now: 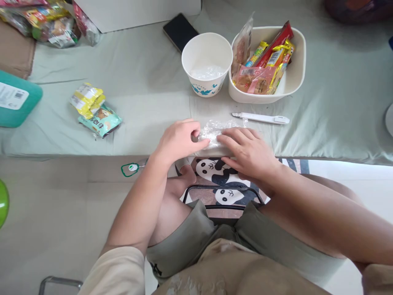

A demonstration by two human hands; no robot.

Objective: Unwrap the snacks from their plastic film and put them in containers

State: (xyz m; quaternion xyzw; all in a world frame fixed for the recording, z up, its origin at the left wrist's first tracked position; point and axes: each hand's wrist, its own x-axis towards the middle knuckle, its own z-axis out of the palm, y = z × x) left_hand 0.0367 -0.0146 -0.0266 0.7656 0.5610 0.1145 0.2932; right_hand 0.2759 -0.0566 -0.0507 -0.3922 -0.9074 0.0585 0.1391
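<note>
A crumpled sheet of clear plastic wrap (211, 130) lies near the front edge of the cloth-covered table, between my two hands. My left hand (179, 139) has its fingers curled at the left end of the wrap, with the thumb resting on it. From the right, my right hand (250, 149) lies over the plastic with its fingers stretched out and slightly apart. Part of the wrap is hidden under those fingers. Just behind the right hand is a white utility knife (260, 118), its blade end pointing left.
Behind the hands stand a paper cup (207, 86) with clear plastic inside and a white tub (296, 76) of packaged snacks. A phone (180, 32) lies beside the cup. At left are a yellow packet (86, 100), a teal packet (102, 120) and a green container (29, 112).
</note>
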